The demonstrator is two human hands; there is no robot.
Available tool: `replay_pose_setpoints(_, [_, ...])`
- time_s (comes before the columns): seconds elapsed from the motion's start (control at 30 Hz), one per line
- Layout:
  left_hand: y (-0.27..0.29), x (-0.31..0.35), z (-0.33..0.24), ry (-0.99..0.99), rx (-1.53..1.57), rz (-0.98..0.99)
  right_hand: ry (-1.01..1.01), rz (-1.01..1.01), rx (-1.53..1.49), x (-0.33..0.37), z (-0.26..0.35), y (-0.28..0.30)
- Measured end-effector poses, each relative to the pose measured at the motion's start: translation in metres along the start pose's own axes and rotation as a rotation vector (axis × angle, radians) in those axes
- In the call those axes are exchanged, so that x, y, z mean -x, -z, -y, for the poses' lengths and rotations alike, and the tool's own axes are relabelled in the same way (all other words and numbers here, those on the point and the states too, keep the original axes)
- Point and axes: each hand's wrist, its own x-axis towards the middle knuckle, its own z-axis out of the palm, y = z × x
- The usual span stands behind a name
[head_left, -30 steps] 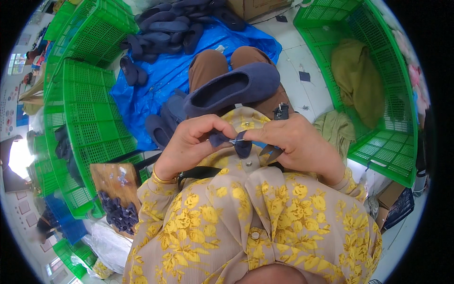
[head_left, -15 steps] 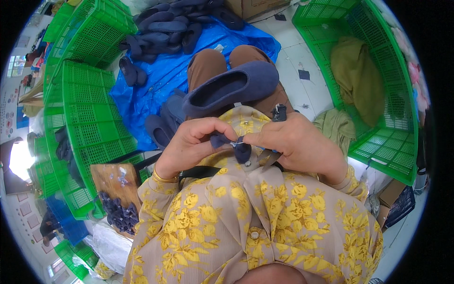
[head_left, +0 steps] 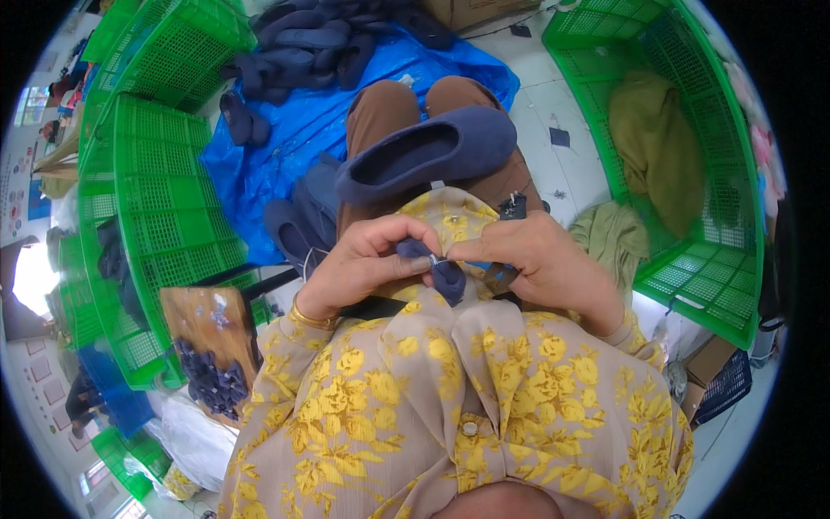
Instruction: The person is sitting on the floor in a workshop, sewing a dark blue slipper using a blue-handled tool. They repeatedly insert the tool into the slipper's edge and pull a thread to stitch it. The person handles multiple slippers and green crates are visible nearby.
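Above my lap, my left hand is closed on a small gathered piece of dark blue fabric, which looks like a bow. My right hand pinches at the same fabric from the other side, where a thin pale, shiny bit shows between the fingertips; whether it is a needle or thread I cannot tell. A metal blade-like end shows below the right palm, and a black piece stands out above that hand. Across my knees lies a dark blue slipper, apart from both hands.
More dark blue slippers are heaped on a blue plastic sheet. Green crates stand at left; another green crate at right holds olive cloth. At lower left, a wooden board bears several small dark blue fabric pieces.
My left hand has shifted slightly right and its thumb now lies over the fabric. The fabric piece has tilted and moved a little. My right hand keeps its pinch.
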Motion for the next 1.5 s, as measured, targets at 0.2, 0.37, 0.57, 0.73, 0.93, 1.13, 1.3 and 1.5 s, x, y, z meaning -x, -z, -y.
replay_pose_setpoints(0.2, [-0.005, 0.001, -0.004, 0.047, 0.071, -0.040, -0.060, -0.003, 0.012, 0.003, -0.002, -0.007])
replay_pose_setpoints(0.37, [-0.007, 0.002, -0.001, 0.087, 0.100, -0.049, -0.051, -0.031, -0.009, 0.007, -0.004, -0.013])
replay_pose_setpoints(0.57, [-0.011, 0.000, -0.001, 0.096, 0.143, -0.035, -0.016, -0.063, -0.023, 0.011, -0.006, -0.016])
replay_pose_setpoints(0.73, [-0.008, -0.001, 0.009, 0.060, 0.106, -0.018, 0.008, -0.087, 0.039, 0.013, -0.006, -0.019])
replay_pose_setpoints(0.93, [-0.001, -0.017, 0.024, 0.004, -0.230, -0.006, 0.054, -0.068, 0.124, 0.029, -0.041, -0.035])
replay_pose_setpoints(1.13, [0.002, -0.012, 0.031, 0.034, 0.002, 0.007, 0.043, -0.031, 0.124, 0.019, -0.033, -0.034])
replay_pose_setpoints(1.3, [-0.004, -0.003, 0.017, -0.001, 0.076, 0.012, 0.022, -0.040, 0.118, 0.022, -0.030, -0.033])
replay_pose_setpoints(1.5, [0.000, -0.001, 0.023, -0.007, 0.059, 0.046, 0.016, -0.059, -0.030, 0.024, -0.021, -0.031])
